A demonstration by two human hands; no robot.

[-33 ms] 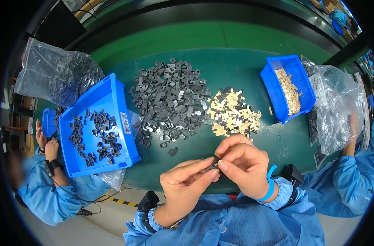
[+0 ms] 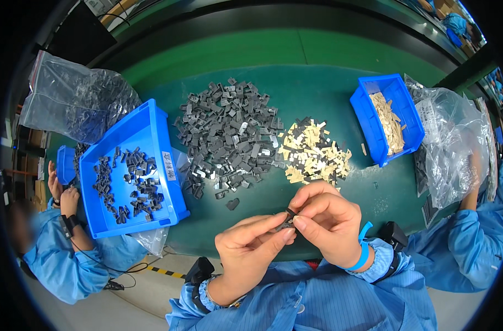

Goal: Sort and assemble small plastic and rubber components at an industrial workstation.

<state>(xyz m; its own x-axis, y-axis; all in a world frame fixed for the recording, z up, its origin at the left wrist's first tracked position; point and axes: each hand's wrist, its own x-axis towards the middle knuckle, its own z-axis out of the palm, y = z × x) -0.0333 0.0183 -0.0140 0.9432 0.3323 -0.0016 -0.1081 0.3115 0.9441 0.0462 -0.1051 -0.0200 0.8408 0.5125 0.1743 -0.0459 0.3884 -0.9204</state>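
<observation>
My left hand [image 2: 250, 246] pinches a small dark grey plastic part [image 2: 288, 223], mostly covered by the fingers. Fingertips of my right hand [image 2: 331, 223] press a short black strip [image 2: 290, 212] against that part, and the two hands meet just above the near table edge. Beyond them lies a big heap of dark grey plastic parts [image 2: 229, 129]. To its right is a smaller pile of short strips [image 2: 313, 151], some black and some cream-coloured. One loose grey part [image 2: 232, 204] rests on the table near my left hand.
A large blue bin [image 2: 177, 207] on the left holds scattered dark parts. A smaller blue bin [image 2: 375, 140] at right contains tan strips. Clear plastic bags [image 2: 69, 99] stand at both sides. Co-workers in blue sit left [image 2: 61, 259] and right [image 2: 480, 243].
</observation>
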